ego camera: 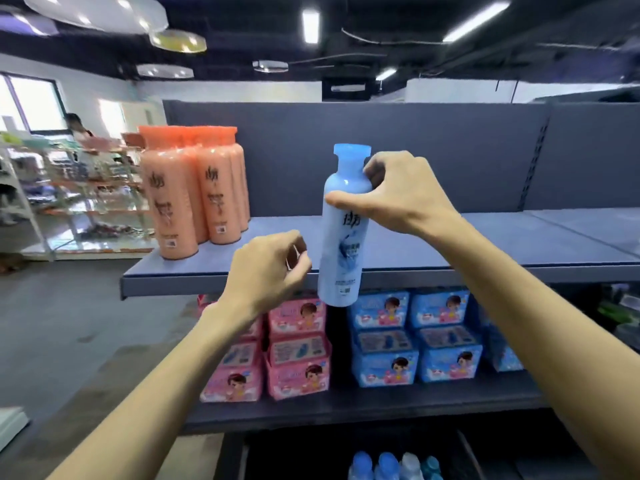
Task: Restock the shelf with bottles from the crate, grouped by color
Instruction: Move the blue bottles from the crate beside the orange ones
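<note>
My right hand [398, 192] grips a light blue bottle [341, 244] near its shoulder and holds it upright in the air, in front of the top shelf's [450, 251] front edge. My left hand [266, 271] hovers just left of the bottle's lower half with its fingers loosely curled, holding nothing. Several orange bottles [197, 188] stand grouped at the shelf's left end. At the bottom of the view, the caps of several blue bottles [391, 465] show in a dark crate.
Pink boxes [294, 351] and blue boxes [415, 337] fill the lower shelf. The top shelf is bare to the right of the orange bottles. A grey back panel [415, 150] closes the shelf behind. Another person stands far left by other racks.
</note>
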